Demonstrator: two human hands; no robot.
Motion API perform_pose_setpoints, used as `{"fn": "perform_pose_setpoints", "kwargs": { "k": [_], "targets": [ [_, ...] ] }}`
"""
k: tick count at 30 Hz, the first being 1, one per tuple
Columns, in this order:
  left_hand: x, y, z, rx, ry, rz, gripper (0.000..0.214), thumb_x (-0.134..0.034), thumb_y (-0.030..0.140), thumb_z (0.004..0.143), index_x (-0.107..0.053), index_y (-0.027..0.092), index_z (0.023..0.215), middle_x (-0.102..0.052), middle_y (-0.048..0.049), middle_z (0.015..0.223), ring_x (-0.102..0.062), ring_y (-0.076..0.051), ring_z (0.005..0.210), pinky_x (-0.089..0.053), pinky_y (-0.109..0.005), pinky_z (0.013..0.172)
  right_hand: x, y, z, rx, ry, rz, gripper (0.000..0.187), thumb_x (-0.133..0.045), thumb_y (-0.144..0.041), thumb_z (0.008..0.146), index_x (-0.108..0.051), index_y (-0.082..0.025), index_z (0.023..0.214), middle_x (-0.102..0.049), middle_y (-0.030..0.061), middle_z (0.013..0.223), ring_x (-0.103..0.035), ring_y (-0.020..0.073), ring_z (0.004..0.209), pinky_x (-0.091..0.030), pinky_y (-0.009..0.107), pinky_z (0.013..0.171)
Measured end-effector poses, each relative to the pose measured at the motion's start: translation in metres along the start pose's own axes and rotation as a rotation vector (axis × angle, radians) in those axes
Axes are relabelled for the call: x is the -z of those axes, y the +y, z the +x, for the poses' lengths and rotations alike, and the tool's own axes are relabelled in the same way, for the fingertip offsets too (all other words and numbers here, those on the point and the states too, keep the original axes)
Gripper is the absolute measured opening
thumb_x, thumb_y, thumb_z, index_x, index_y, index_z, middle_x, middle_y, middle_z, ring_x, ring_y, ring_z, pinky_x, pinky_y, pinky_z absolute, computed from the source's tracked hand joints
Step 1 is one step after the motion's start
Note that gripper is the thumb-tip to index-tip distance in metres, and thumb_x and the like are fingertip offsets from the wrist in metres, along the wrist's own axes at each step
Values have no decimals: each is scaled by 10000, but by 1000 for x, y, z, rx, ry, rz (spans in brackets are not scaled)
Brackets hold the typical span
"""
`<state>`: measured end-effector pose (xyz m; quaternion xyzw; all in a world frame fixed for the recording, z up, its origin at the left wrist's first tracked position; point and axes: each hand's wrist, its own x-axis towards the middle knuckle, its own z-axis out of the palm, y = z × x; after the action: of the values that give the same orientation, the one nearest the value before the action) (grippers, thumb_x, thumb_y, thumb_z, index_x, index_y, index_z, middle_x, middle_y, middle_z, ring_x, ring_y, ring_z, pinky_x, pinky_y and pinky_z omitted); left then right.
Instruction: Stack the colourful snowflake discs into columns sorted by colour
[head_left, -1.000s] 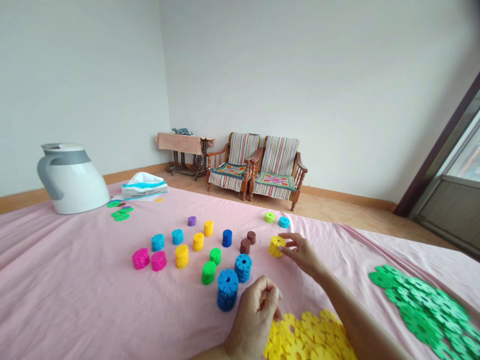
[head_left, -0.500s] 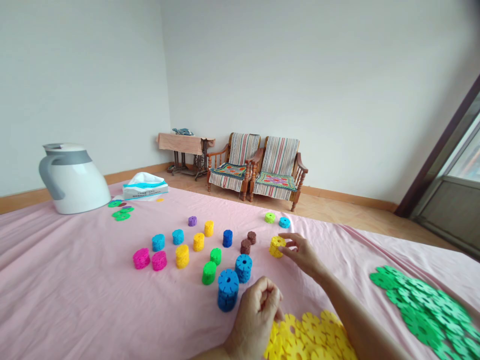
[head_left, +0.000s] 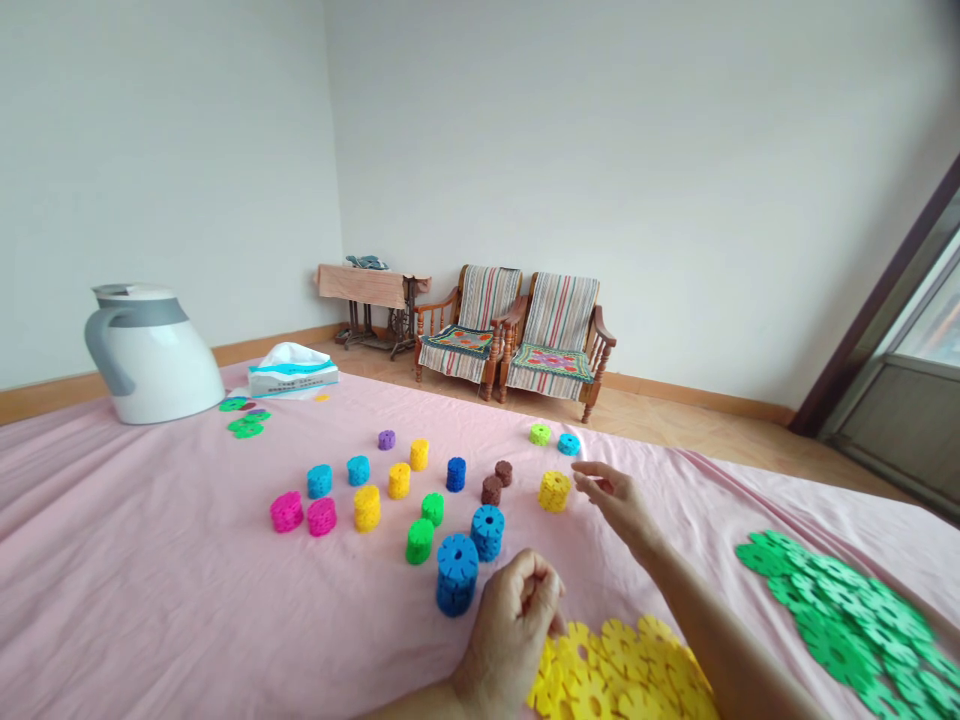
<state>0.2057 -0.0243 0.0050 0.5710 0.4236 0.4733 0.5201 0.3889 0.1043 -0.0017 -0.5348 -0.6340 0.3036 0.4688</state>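
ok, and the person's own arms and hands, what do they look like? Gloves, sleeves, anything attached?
The left arm and right arm are bare as far as the frame reaches, with no sleeves in view. The left hand and right hand wear no gloves. No cables, tape, markers, watch or rings visible.

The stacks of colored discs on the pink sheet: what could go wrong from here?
The left hand, curled right beside the tall blue stack, might bump it over. The right hand is close to the yellow stack, so a careless brush could topple it. The soft, wrinkled pink sheet may also make stacks wobble.
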Motion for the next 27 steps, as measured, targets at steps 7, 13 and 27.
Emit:
{"fn": "perform_pose_setpoints", "kwargs": {
  "k": [7,13,27],
  "targets": [
    [-1,-5,-2,-67,-34,118,194,-451,308,845,-428,195,688,-475,37,572,-522,-128,565,-403,-214,563,14,-9,-42,-42,7,-92,282,-536,-443,775,-609,-177,718,-626,31,625,-642,202,649,-446,279,568],
    [-3,-4,-5,-161,-35,294,180,-419,267,860,-450,188,701,-507,24,597,-540,-134,582,-395,-214,562,17,-21,-96,-5,-138,-214,244,-502,-377,805,-609,-192,689,-601,8,614,-597,166,598,-414,254,540],
    [-8,-8,-11,-351,-83,511,111,-464,90,781,-513,182,744,-579,14,677,-558,-125,660,-405,-204,613,5,-20,-124,209,-134,-464,158,-426,-182,808,-568,-189,739,-560,21,743,-542,138,651,-391,249,602]
  ]
}}
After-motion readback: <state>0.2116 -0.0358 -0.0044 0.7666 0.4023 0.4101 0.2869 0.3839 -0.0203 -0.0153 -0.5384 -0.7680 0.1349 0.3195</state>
